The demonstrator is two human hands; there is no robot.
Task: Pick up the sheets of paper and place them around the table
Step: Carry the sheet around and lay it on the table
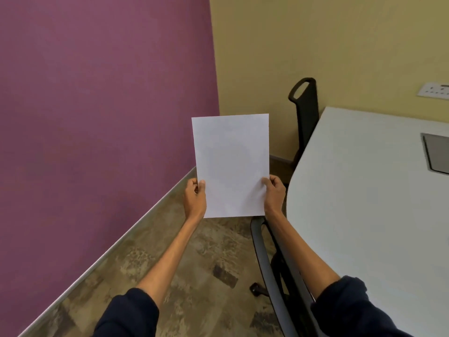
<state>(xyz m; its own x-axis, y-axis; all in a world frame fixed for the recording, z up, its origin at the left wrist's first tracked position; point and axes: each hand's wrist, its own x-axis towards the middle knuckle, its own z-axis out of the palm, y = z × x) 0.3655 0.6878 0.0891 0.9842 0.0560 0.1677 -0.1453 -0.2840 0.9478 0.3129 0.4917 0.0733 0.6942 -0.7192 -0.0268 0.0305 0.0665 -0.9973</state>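
Purple wall left, table (364, 190) right with nothing laid on its visible part yet. Paper (232, 164) sits upright mid-air off the table's edge, left hand (195, 199) and right hand (274, 194) each in a closed pinch grip on a lower side edge, probably to keep it flat and squared before placing.

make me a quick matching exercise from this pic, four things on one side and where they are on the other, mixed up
Things:
1. paper
2. table
3. wall socket
4. near chair

Places:
A. on the yellow wall, far right
B. tucked against the table's near edge, beside the right forearm
C. held up between the left hand and right hand
D. right side of the view, white top

Pairs: 1-C, 2-D, 3-A, 4-B
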